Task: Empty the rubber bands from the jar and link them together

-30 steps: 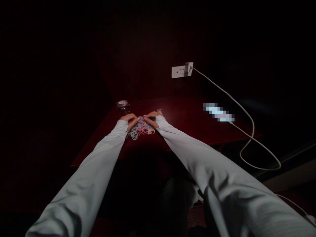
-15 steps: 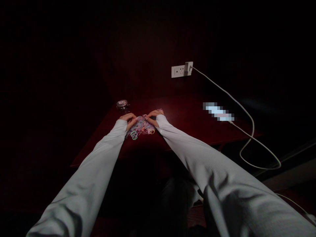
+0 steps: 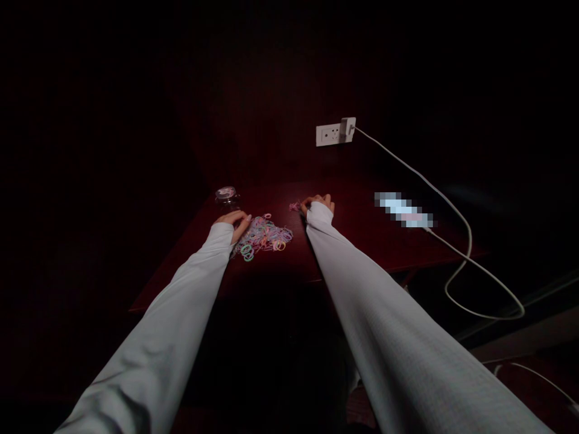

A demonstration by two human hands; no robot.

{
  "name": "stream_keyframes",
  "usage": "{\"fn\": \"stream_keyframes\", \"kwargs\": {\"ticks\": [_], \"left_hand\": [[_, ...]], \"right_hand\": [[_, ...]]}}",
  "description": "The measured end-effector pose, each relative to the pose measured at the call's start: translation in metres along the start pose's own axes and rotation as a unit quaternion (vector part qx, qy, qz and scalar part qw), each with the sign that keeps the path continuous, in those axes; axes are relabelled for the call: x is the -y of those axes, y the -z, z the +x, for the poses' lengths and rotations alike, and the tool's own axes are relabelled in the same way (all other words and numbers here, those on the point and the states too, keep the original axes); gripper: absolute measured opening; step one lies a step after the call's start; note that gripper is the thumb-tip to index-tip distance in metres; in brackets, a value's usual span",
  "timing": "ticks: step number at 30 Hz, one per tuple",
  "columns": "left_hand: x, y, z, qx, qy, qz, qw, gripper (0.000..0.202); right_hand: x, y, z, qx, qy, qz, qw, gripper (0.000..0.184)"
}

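A loose pile of pastel hair ties (image 3: 266, 234), mostly pink and purple with green and yellow ones in front, lies on the dark red table. My left hand (image 3: 235, 219) rests at the pile's left side, fingers stretched out and apart from the thumb, the tips at its edge. Further right, my right hand (image 3: 319, 202) is low over the table beside a small bunch of pink hair ties (image 3: 295, 206). Its fingers are bent, with thumb and forefinger close to that bunch; what they pinch is too small and partly hidden.
A clear round jar (image 3: 227, 195) with a patterned lid stands behind my left hand. To the right lies a blurred, lit phone-like object (image 3: 404, 209) on a white cable (image 3: 423, 176), which loops past the table edge. The cable runs from a plug in the wall socket (image 3: 332, 134).
My right hand has left the pile and moved right to the small pink bunch, baring the pile's right side. My left hand stays at the left edge. The view has shifted slightly.
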State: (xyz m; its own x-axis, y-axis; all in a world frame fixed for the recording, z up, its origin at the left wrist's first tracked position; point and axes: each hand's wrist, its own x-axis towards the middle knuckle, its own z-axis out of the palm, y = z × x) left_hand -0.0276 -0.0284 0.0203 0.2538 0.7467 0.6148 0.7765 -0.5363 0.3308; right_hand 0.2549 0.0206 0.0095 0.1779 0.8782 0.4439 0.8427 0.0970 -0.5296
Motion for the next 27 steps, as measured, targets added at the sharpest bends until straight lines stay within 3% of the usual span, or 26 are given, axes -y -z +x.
{"fn": "stream_keyframes", "kwargs": {"ticks": [6,11,13,15,18,23,27], "left_hand": [[0.001,-0.001,0.000,0.012,-0.016,0.004,1.000,0.039],[0.003,0.002,-0.001,0.041,-0.023,-0.012,0.999,0.031],[0.004,0.001,-0.003,0.059,-0.047,-0.026,0.997,0.039],[0.005,0.000,-0.005,0.061,-0.057,-0.021,0.996,0.060],[0.007,-0.002,-0.010,0.066,-0.035,0.018,0.997,0.076],[0.012,-0.004,-0.012,0.112,-0.034,0.042,0.992,0.072],[0.012,-0.006,-0.009,0.120,-0.045,-0.032,0.991,0.057]], "right_hand": [[-0.012,-0.016,0.012,0.033,-0.011,0.015,0.999,0.023],[-0.015,-0.019,0.012,0.016,-0.007,0.106,0.994,0.020],[-0.013,-0.016,0.006,0.018,0.019,0.135,0.991,0.019],[-0.009,-0.010,-0.001,0.030,0.045,0.136,0.989,0.020],[-0.002,0.000,-0.015,0.057,0.106,0.108,0.987,0.022],[0.011,0.002,-0.030,0.122,0.278,0.069,0.950,0.021],[0.016,-0.003,-0.032,0.135,0.334,0.057,0.931,0.024]]}}
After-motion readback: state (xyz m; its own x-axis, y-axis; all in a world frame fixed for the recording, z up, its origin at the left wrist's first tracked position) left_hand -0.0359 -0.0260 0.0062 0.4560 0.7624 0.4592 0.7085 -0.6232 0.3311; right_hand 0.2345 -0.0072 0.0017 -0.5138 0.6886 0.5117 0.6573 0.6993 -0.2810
